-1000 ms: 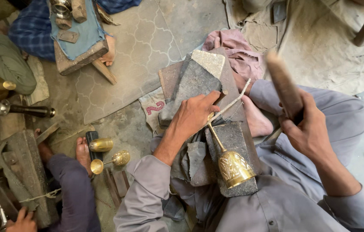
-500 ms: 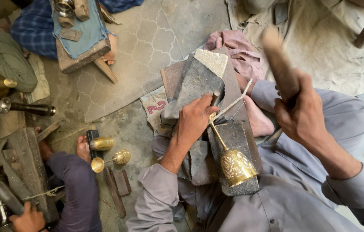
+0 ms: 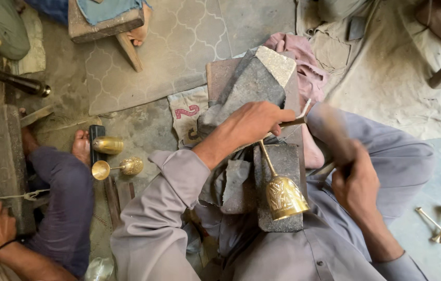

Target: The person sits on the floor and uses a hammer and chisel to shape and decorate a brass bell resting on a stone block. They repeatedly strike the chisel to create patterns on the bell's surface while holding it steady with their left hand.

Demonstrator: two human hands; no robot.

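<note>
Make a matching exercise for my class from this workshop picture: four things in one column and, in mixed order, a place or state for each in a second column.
Things
1. brass goblet
2. left hand
3. right hand
4. pink cloth

Places or states
A. grips a blurred hammer
B. bunched behind the stone block
C. lies on the dark block
D. holds a thin metal tool

Pairs: 1-C, 2-D, 3-A, 4-B

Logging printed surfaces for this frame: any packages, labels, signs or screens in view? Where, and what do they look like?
Printed cloth sack piece: flat on the floor beside the grey stone block, just beyond the left hand; off-white, roughly rectangular, with red and dark markings.
Dark slim rectangle: on the floor by the brass goblets; possibly a phone, screen not showing.
No signs or labels seen.
</note>
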